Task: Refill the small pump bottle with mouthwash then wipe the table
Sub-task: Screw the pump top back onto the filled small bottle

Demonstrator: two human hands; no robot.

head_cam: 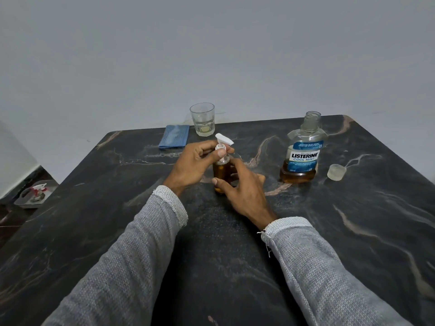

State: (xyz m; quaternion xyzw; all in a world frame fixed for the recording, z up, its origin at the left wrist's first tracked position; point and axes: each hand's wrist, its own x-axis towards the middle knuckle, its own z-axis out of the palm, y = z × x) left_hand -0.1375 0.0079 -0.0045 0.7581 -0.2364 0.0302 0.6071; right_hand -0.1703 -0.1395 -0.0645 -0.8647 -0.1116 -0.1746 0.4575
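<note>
The small pump bottle (221,171) stands upright at the middle of the dark marble table (329,231), holding amber liquid. Its white pump head (223,138) sits on top. My left hand (195,164) pinches the pump's collar just under the head. My right hand (242,188) grips the bottle's body from the right, thumb across the front. To the right stands the uncapped Listerine mouthwash bottle (302,151), amber liquid low in it. Its clear cap (336,171) lies on the table beside it. A folded blue cloth (174,139) lies at the far left edge.
A clear drinking glass (203,120) stands at the table's back edge beside the cloth. A plain grey wall rises behind. Off the table's left side, low down, a small tray (34,195) holds a few odds and ends.
</note>
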